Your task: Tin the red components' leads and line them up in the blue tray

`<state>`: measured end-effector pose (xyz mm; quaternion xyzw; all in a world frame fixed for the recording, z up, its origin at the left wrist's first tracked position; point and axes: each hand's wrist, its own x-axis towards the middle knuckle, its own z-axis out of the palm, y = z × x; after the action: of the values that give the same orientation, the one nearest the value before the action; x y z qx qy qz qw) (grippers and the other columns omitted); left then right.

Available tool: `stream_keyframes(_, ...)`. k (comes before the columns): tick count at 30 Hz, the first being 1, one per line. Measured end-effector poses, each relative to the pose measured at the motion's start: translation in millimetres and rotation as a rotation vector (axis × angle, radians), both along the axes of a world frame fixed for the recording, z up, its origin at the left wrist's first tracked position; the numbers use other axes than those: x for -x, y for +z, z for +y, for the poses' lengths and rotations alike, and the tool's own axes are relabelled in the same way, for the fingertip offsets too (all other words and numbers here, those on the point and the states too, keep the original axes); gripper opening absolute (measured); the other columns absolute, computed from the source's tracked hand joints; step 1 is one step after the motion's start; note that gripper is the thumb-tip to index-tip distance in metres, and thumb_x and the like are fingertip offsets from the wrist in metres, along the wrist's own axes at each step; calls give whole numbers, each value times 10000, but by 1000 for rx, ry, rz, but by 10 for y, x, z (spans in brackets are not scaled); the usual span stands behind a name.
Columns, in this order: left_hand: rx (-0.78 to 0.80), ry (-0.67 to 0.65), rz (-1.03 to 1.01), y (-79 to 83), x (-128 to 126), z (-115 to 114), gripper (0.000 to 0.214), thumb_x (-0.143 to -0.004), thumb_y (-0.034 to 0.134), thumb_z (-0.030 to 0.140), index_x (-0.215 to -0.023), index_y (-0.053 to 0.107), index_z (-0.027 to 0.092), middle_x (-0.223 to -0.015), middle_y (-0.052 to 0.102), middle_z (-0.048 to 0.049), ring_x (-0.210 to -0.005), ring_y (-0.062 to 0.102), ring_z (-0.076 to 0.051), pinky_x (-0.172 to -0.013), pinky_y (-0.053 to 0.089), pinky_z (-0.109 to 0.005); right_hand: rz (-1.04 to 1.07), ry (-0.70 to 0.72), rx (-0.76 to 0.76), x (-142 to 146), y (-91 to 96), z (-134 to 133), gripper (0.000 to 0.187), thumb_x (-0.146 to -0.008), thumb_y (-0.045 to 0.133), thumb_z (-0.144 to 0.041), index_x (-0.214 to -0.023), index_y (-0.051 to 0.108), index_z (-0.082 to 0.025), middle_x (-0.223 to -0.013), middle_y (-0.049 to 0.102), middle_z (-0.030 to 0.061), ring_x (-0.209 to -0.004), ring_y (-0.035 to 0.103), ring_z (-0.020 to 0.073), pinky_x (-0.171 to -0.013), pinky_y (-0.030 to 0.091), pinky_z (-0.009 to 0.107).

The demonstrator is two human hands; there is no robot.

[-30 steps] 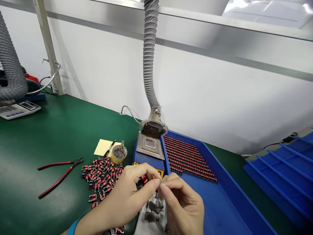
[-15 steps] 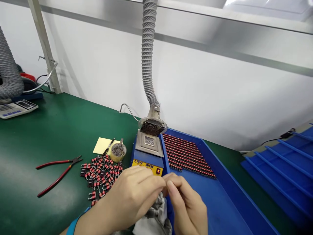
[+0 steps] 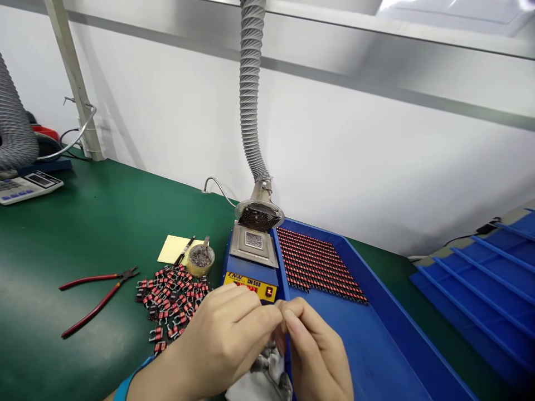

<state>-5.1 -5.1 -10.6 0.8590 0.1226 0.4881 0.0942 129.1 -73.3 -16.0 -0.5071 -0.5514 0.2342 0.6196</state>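
My left hand (image 3: 228,328) and my right hand (image 3: 315,348) meet at the fingertips in front of the solder pot (image 3: 251,284). Both are closed in a pinch, and whatever sits between the fingers is hidden. Beneath them lies a crumpled grey-white cloth (image 3: 267,373). Left of my left hand spreads a heap of small red-and-black coils (image 3: 169,301) with bent wire legs. In the blue tray (image 3: 393,340) on the right, similar coils (image 3: 320,264) are laid out in tight rows.
Red-handled cutters (image 3: 98,303) lie spread on the green table (image 3: 121,223). Behind the heap are a small tub (image 3: 200,260) of grey material, a pen (image 3: 184,252) and yellow paper (image 3: 167,249). A fume hose (image 3: 251,94) hangs over the pot. More blue trays (image 3: 480,295) stand at right.
The two hands stay pressed together at the fingertips, with only a slight shift of the right fingers. The whole view has moved a little; nothing else visibly differs.
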Motion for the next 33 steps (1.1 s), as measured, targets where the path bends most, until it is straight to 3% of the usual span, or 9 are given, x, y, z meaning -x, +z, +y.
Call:
stream_keyframes(3,98,-40,-44,31,7,-16,253,-980,392,132,-840,601,156,-621,579,5,-549,464,-121,-537,384,-230,194,144,-75,-47,8,8,362,-983,459,-308,-646,545,-207,-529,487,-20,-504,489,128,-488,425,249)
stream_keyframes(6,357,-148,-77,85,24,-32,172,-957,479,114,-844,593,177,-703,643,18,-602,539,-90,-574,418,-169,-93,-46,-337,-66,9,24,116,-871,628,-119,-863,684,-221,-650,611,0,-617,575,150,-566,473,275)
stream_keyframes(10,415,-159,-40,85,24,-26,160,-957,485,116,-869,598,187,-742,668,19,-641,582,-93,-608,449,-167,-464,-261,-515,-11,-1,18,328,-770,633,33,-952,699,-232,-729,680,5,-658,638,165,-619,513,294)
stream_keyframes(12,211,-84,-21,54,12,-15,233,-984,414,140,-849,602,170,-664,627,7,-574,528,-112,-556,422,-211,-380,-246,-364,17,-6,7,155,-845,603,-76,-797,661,-211,-650,630,3,-572,596,143,-550,482,261)
stream_keyframes(16,-68,43,-7,27,-1,-11,336,-997,328,143,-811,607,160,-566,563,1,-503,449,-135,-506,365,-259,166,124,7,-16,-5,13,419,-993,426,-320,-598,504,-205,-437,445,-39,-405,466,113,-411,390,222)
stream_keyframes(22,342,-152,-120,105,12,-47,184,-977,457,146,-863,599,172,-726,680,3,-630,600,-89,-613,463,-154,-243,-80,-413,-105,-15,37,264,-811,668,-47,-982,714,-244,-774,717,24,-748,675,200,-671,543,325)
stream_keyframes(26,214,-86,-69,66,-10,-53,268,-999,386,168,-837,600,167,-675,650,-3,-591,571,-107,-585,461,-197,-484,-250,-484,-46,-33,12,295,-794,611,9,-935,703,-233,-757,717,23,-730,695,210,-665,546,332)
stream_keyframes(30,-134,79,-13,19,-25,-42,359,-999,304,136,-813,611,155,-553,551,5,-494,441,-135,-488,358,-265,-33,9,-70,-9,-15,-7,351,-965,477,-244,-622,542,-204,-489,532,-21,-411,501,110,-423,420,226)
stream_keyframes(33,-24,26,-69,34,-21,-39,307,-999,350,147,-823,602,151,-573,570,6,-509,458,-122,-500,376,-243,192,141,-128,-21,11,-2,404,-985,462,-315,-612,571,-204,-455,508,-23,-441,529,127,-452,453,236)
